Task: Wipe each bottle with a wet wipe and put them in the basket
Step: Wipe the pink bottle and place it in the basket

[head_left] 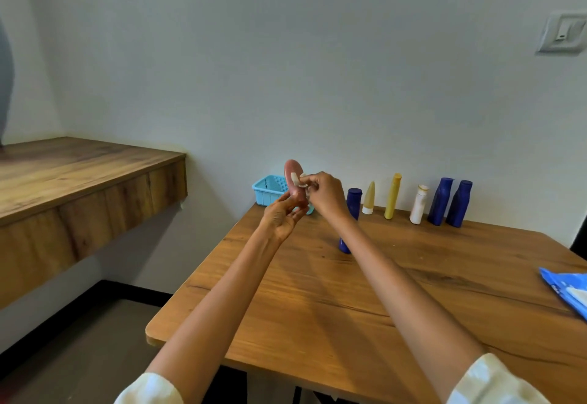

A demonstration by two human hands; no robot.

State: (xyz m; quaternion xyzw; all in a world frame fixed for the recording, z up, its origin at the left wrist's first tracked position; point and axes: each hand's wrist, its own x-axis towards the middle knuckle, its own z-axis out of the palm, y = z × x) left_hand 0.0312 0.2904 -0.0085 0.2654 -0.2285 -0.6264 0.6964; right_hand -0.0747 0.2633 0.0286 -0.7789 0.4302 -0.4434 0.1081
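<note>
The left hand (283, 216) holds the pink bottle (294, 182) up by the basket (268, 192) with curled fingers, the right hand (324, 192) pinches the wipe (300, 180) on it, and seven bottles wait on the surface (365, 292).

Plain home rm: wood table (365, 292), built-in wood shelf (79, 174), painted wall w/ light switch (561, 33).

Seven bottles show: one pink bottle (293, 181) held up over the table's far left corner, three dark blue bottles (441, 201), one yellow bottle (393, 195), one white bottle (418, 204) and one cream cone-shaped bottle (369, 197) along the far edge of the table (317, 302). There is one turquoise basket (270, 188), one wet wipe (300, 180), and one blue wipes packet (568, 289) at the right edge.
</note>
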